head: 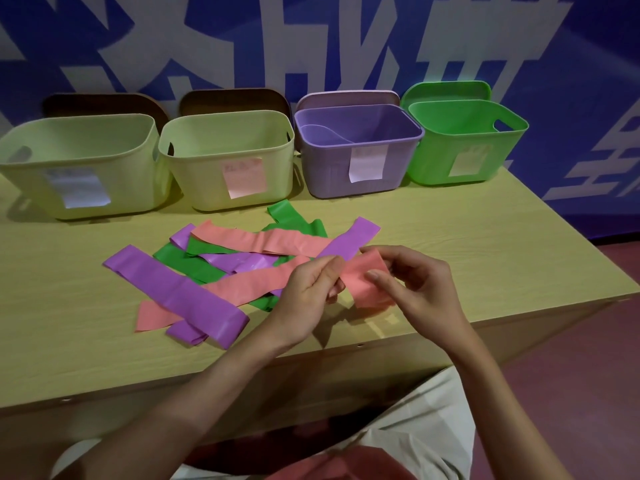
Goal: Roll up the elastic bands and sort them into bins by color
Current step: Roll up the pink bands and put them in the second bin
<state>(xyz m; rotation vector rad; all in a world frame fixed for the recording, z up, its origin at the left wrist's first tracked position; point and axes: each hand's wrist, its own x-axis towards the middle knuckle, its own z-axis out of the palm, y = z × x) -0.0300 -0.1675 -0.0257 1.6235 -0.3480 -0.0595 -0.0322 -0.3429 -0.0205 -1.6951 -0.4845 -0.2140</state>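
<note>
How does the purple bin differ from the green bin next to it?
The purple bin is boxy with straight, ribbed walls; the green bin is rounder and smooth. The green bin shows a handle cutout near its rim; none is plain on the purple bin. The purple bin's label curls loose at its bottom; the green bin's lies flat. Both stand upright and open, a matching lid behind each.

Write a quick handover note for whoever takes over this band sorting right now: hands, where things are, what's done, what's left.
Left hand and right hand both pinch one pink band above the table's near edge; rolling has barely begun.
Loose pile of purple, green and pink bands lies flat mid-table.
Four bins along the back: two yellow, purple, green, each labelled; no bands visible inside.
Done: nothing sorted that I can see.
Left: finish rolling the pink one, bin it, then the pile.
</note>
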